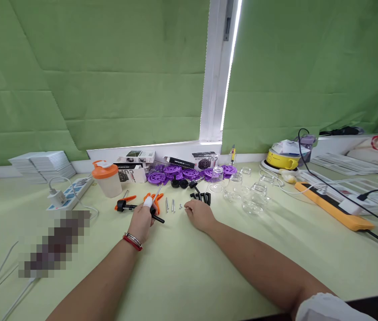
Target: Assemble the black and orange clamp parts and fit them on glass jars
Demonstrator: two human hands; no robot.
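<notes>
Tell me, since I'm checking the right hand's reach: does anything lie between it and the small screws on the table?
Nothing visible does. The right hand rests on the table with its fingers just beside the screws; only bare tabletop separates them. The black pegs lie behind the hand.

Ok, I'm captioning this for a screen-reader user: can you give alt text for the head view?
A person's left hand grips a black rod beside an orange part, while the right hand rests by small screws on a pale green table. Behind lie purple discs, glass jars and an orange-lidded shaker.
</notes>
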